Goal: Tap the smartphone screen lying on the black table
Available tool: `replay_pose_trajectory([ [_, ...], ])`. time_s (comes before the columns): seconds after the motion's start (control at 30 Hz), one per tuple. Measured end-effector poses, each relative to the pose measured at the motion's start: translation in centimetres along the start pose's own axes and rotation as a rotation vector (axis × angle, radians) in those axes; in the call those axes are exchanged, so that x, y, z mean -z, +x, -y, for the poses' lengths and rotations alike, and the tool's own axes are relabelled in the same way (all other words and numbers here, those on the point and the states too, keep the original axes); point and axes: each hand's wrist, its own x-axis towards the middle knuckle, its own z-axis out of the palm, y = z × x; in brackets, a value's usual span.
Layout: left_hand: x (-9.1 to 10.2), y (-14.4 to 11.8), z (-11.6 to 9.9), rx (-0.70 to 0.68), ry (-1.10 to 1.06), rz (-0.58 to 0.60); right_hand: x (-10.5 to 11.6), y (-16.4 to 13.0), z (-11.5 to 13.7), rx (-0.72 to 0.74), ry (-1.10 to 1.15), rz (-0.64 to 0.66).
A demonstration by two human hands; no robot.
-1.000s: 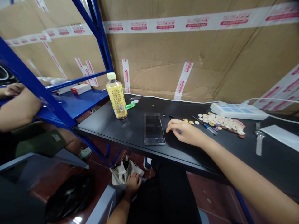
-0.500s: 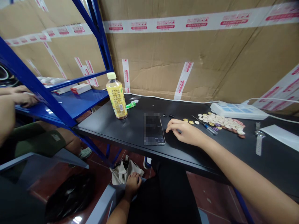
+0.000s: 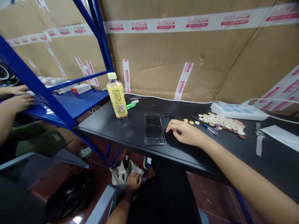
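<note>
Grip of the right hand [image 3: 185,132] loosely bent near the centre of the frame, thumb and fingers a little apart, knuckles up, low over the black desk [image 3: 100,124]. Lying flat just left of the fingertips: a dark smartphone [image 3: 155,132], at mid-frame, close to the front edge, partly covered by blurred blocks; hard to tell whether touched or only neared. Left hand [image 3: 133,183] down at bottom centre, below desk level, palm down with fingers lightly parted, beside a black-trousered thigh [image 3: 163,199] and near a beige bag [image 3: 122,171]. Standing upright left of the phone, a bottle [image 3: 118,101] with yellow label and pale cap; just behind it, a small green packet [image 3: 130,105]. Beyond the right hand, a few small dark objects [image 3: 172,116], too small to name. Spread over centre right, a heap of cream, yellow, purple and brown button-like discs [image 3: 221,123], with a blue-handled screwdriver [image 3: 207,127] at its left edge. Behind the heap, a white power strip [image 3: 238,110]; farther right, a wristwatch [image 3: 259,138] beside a white sheet [image 3: 281,135]. At far left, beyond a blue metal post [image 3: 35,74], a co-worker's hands [image 3: 24,102] over a blue table [image 3: 91,97] with a red-and-white box [image 3: 81,88].
</note>
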Motion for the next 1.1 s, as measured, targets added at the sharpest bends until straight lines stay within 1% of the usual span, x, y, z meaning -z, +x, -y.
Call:
replay_pose_trajectory([
  [0.5,0.13,-0.01,-0.02,-0.004,0.008,0.008,0.11,0.01,0.26,-0.03,-0.016,0.019],
  [1.1,-0.36,0.23,0.27,0.018,0.027,0.029,0.0,-0.04,0.01,-0.042,0.007,0.029],
])
